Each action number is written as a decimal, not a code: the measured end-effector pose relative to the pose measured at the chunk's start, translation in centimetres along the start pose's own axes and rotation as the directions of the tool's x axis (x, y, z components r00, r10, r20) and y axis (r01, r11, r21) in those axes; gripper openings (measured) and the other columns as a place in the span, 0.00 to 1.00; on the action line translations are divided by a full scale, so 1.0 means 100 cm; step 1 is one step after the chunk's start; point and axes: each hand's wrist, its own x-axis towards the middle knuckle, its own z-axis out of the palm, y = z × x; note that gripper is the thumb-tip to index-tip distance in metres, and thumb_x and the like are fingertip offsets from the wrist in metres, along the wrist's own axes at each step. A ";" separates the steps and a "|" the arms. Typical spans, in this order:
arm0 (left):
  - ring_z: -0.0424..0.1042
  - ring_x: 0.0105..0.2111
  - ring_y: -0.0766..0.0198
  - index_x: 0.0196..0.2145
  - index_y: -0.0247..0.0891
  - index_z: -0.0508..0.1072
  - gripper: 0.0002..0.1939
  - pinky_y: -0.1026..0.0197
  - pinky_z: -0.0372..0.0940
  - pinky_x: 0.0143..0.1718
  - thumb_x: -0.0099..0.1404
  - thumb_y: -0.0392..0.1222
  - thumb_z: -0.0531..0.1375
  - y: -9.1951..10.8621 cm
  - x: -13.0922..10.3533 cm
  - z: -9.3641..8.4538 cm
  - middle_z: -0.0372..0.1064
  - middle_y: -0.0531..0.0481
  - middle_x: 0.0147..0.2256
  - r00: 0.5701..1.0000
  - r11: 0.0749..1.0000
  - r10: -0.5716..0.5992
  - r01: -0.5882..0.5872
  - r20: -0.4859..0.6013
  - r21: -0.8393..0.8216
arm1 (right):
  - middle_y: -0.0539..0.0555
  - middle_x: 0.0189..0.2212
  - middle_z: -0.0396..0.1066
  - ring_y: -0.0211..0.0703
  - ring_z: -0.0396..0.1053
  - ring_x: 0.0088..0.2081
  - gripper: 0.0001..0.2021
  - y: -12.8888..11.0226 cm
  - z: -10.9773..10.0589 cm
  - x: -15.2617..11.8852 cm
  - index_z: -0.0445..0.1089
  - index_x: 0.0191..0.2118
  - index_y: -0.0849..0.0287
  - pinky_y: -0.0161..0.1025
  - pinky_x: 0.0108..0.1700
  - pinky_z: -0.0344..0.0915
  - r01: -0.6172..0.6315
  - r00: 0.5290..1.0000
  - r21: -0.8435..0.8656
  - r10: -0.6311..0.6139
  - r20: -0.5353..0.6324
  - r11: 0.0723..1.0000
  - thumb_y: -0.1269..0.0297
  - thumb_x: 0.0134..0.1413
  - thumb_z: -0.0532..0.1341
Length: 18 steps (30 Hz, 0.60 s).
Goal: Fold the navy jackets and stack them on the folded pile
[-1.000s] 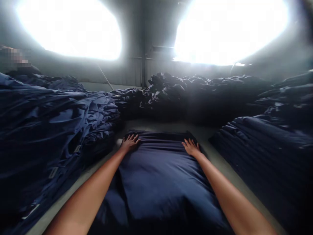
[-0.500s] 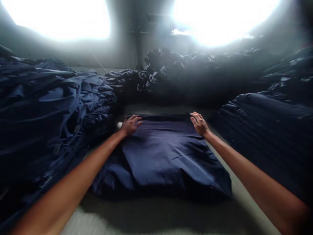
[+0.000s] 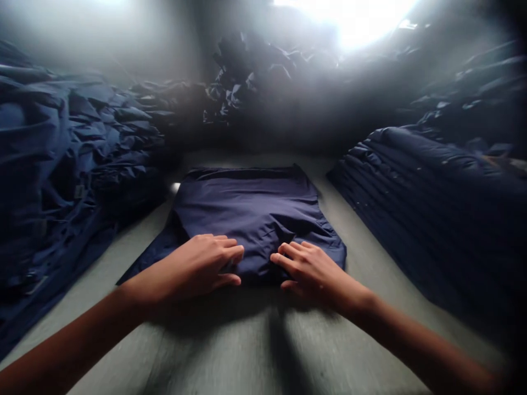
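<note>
Back from the far corners of the navy cloth (image 3: 247,206), both hands have come to its near edge since the earlier frame, and my head view has tipped lower, so more of the pale work surface (image 3: 206,354) shows at the bottom. I have the left hand (image 3: 200,264) at the near edge, thumb apart from the bent fingers; from my end I cannot tell whether it pinches any cloth. My right hand (image 3: 310,270) sits apart from it, fingers curled at the same edge, creases just beyond them; whether they grasp anything I cannot tell either. The cloth lies spread on the pale work surface, between a crumpled dark-blue pile (image 3: 78,123) on the left and a layered stack (image 3: 411,189) on the right. I see a small white object (image 3: 175,187) near its far left corner.
</note>
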 end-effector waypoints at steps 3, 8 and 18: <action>0.76 0.47 0.52 0.47 0.44 0.77 0.15 0.56 0.68 0.44 0.67 0.53 0.67 -0.013 -0.004 0.010 0.75 0.45 0.47 1.000 1.000 -0.019 0.019 0.012 -0.021 | 0.58 0.49 0.74 0.52 0.74 0.46 0.23 0.006 0.016 -0.001 0.67 0.60 0.54 0.47 0.48 0.70 -0.026 1.000 0.012 0.026 -0.015 1.000 0.63 0.61 0.68; 0.68 0.62 0.42 0.61 0.45 0.73 0.32 0.49 0.66 0.58 0.64 0.60 0.67 -0.021 -0.009 0.019 0.69 0.38 0.62 0.990 0.996 -0.078 0.084 0.119 -0.041 | 0.56 0.47 0.76 0.47 0.74 0.45 0.15 0.014 0.037 0.001 0.69 0.55 0.56 0.44 0.47 0.67 0.002 1.000 0.033 -0.001 -0.031 0.999 0.72 0.63 0.61; 0.67 0.64 0.40 0.66 0.45 0.68 0.37 0.40 0.60 0.65 0.60 0.48 0.70 -0.013 -0.015 0.027 0.66 0.37 0.65 0.990 0.992 -0.119 0.116 0.079 0.048 | 0.50 0.32 0.75 0.39 0.70 0.30 0.05 0.016 0.031 0.001 0.69 0.41 0.56 0.37 0.35 0.59 0.012 0.986 0.072 0.000 -0.169 0.997 0.72 0.68 0.58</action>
